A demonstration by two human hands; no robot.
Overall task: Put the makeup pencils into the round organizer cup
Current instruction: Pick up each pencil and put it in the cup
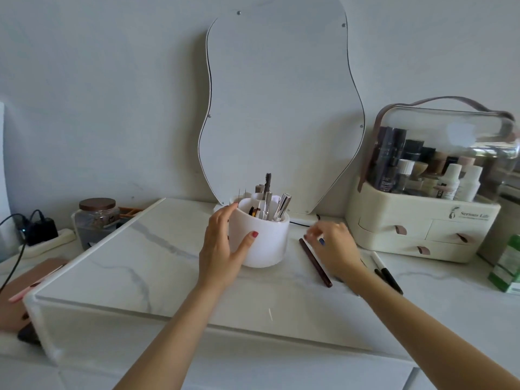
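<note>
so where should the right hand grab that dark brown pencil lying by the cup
Pinch the brown pencil across its bare middle, coming from above. It lies flat on the marble top, angled away from the white cup, with its far end under the right hand fingers. The left hand steadies the cup.

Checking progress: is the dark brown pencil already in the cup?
No, the dark brown pencil lies flat on the marble top, right of the white organizer cup.

Home vanity corner: wavy mirror [278,108] against wall, cosmetics case [427,192], marble-look tabletop [140,263].
</note>
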